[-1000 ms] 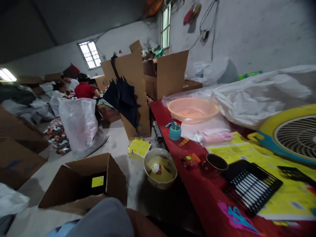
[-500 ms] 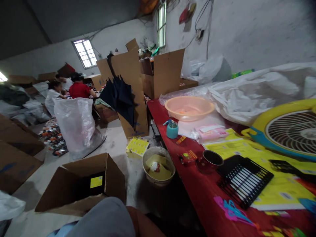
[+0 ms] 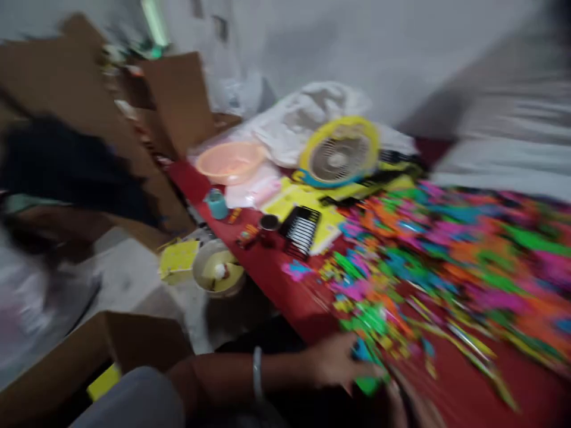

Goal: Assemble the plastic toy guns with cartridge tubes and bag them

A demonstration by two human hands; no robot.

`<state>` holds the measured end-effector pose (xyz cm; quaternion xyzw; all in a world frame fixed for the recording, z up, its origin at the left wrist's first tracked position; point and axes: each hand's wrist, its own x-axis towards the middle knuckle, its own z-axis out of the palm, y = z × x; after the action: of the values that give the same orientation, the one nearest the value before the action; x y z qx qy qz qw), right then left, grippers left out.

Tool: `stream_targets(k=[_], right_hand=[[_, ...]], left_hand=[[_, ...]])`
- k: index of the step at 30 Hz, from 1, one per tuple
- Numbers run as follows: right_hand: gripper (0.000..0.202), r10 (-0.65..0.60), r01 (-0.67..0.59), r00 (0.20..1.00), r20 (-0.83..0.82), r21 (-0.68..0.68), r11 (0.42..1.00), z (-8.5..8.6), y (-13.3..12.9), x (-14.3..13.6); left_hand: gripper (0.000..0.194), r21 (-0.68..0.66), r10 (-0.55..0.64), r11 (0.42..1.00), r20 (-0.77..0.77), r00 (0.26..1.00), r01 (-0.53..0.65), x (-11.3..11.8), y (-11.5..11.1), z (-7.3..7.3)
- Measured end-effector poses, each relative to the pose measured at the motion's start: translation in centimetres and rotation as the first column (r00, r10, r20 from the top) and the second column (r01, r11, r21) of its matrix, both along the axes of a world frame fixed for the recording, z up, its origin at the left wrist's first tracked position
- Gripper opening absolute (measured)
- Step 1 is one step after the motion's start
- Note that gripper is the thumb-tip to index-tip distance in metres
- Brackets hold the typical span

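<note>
The view is smeared by motion. My left hand (image 3: 334, 361), with a pale bracelet at the wrist, reaches over the red table edge. Its thumb and fingers are closed around green and blue plastic pieces (image 3: 366, 352). Close beside it, low in the view, is my right hand (image 3: 413, 401); its fingers are too blurred to read, and any hold is hidden. Beyond both hands spreads a large pile of pink, orange, green and blue plastic pieces (image 3: 450, 249). Yellow, thin strips (image 3: 475, 351) lie on the table right of my hands.
On the red table (image 3: 289, 297) are a black slatted rack (image 3: 302, 233), a dark cup (image 3: 269, 226), a teal jar (image 3: 216, 205), a peach basin (image 3: 229, 163) and a yellow-rimmed fan (image 3: 339, 151). A bucket (image 3: 209, 282) and an open carton (image 3: 143, 339) stand on the floor.
The view has swung right, bringing the colourful pile into sight. Both my hands, out of view before, now show at the lower middle by the table edge.
</note>
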<state>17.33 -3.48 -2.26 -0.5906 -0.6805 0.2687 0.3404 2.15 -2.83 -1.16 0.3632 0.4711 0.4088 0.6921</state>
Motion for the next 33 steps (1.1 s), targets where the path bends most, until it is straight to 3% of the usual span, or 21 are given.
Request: stream_targets(k=[2, 5, 7, 11, 15, 20, 24, 27, 29, 31, 33], right_hand=[[0.048, -0.15, 0.151, 0.983, -0.105, 0.006, 0.988, 0.5, -1.7, 0.3], [0.039, -0.197, 0.195, 0.937, -0.289, -0.036, 0.98, 1.1, -1.8, -0.6], [0.03, -0.193, 0.197, 0.918, -0.347, -0.025, 0.98, 1.3, -1.2, -0.9], [0.02, -0.176, 0.185, 0.915, -0.363, -0.008, 0.983, 1.7, -1.3, -0.9], [0.016, -0.126, 0.16, 0.945, -0.302, 0.092, 0.983, 1.7, -2.0, -0.7], [0.018, -0.114, 0.16, 0.974, -0.194, 0.24, 0.958, 0.4, -2.7, -2.1], [0.018, -0.134, 0.179, 0.972, -0.196, 0.234, 0.956, -0.8, -4.2, -3.3], [0.016, -0.132, 0.167, 0.968, -0.212, 0.161, 0.973, -1.5, -4.4, -1.4], [0.017, -0.214, 0.242, 0.959, -0.188, 0.141, 0.96, -1.8, -3.4, 1.4], [0.023, -0.387, 0.406, 0.913, -0.131, 0.184, 0.895, -1.9, -1.9, 4.8], [0.029, -0.564, 0.547, 0.825, -0.026, 0.28, 0.789, -1.5, -0.8, 7.8]], left_hand=[[0.057, 0.053, 0.034, 0.998, 0.039, 0.999, -0.036, -0.2, 0.1, 1.5], [0.044, 0.056, 0.049, 0.997, 0.036, 0.998, -0.051, -0.4, 0.9, 3.2], [0.041, 0.053, 0.034, 0.998, -0.012, 0.999, -0.034, -0.5, 1.3, 3.5], [0.035, 0.051, 0.017, 0.999, -0.09, 0.996, -0.012, -0.5, 1.1, 2.6], [0.034, 0.082, 0.025, 0.996, -0.086, 0.996, -0.018, -0.3, 0.5, 1.5], [0.029, 0.106, 0.14, 0.986, -0.091, 0.986, -0.131, 0.0, 0.2, 0.8], [0.025, 0.101, 0.14, 0.987, -0.124, 0.982, -0.128, 0.1, -0.4, 0.4], [0.027, 0.122, 0.049, 0.992, -0.241, 0.969, -0.02, 0.6, -0.4, -0.1], [0.03, 0.193, -0.021, 0.977, -0.33, 0.944, 0.09, 1.1, 0.1, -0.7], [0.032, 0.344, -0.001, 0.923, -0.449, 0.893, 0.174, 1.2, 0.9, -1.4], [0.031, 0.536, 0.104, 0.799, -0.57, 0.815, 0.272, 0.8, 1.8, -2.2]])
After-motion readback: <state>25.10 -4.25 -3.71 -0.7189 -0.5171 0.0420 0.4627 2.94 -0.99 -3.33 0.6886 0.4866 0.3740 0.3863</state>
